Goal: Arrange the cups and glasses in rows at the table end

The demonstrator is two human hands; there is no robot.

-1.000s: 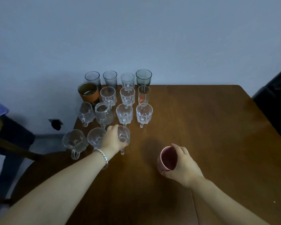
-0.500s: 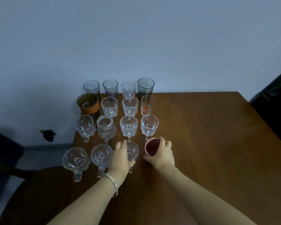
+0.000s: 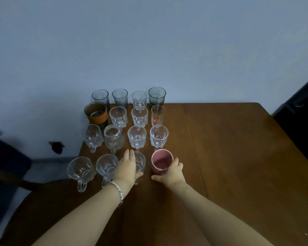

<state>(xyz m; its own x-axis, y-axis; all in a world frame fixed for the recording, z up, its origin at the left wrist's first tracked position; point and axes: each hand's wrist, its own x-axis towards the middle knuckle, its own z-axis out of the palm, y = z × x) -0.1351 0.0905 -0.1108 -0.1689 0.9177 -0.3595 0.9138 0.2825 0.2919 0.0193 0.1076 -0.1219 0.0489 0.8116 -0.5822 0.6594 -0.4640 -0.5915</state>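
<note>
1. Pink cup (image 3: pixel 161 162) stands upright on the wooden table (image 3: pixel 238 148), at the right end of the nearest row and directly in front of a clear handled glass (image 3: pixel 159 136) in the row behind.
2. Right hand (image 3: pixel 171 172) wraps the cup's near and right side, fingers curled on the wall; it grips the cup.
3. Left hand (image 3: pixel 127 167) is closed round a clear mug (image 3: pixel 140 163) just left of the cup, thumb at the mug's near side.
4. Two more glass mugs (image 3: pixel 80 170) sit further left in this same row, handles pointing toward the person.
5. Deciding relation: the cup lies ahead of the right palm, slightly left, its axis vertical, with a narrow gap to the mug.
6. My judgement: the cup fills the fourth slot, so release means drawing the right hand straight back without nudging it.
7. Risk: a sideways pull could knock cup against mug.
</note>
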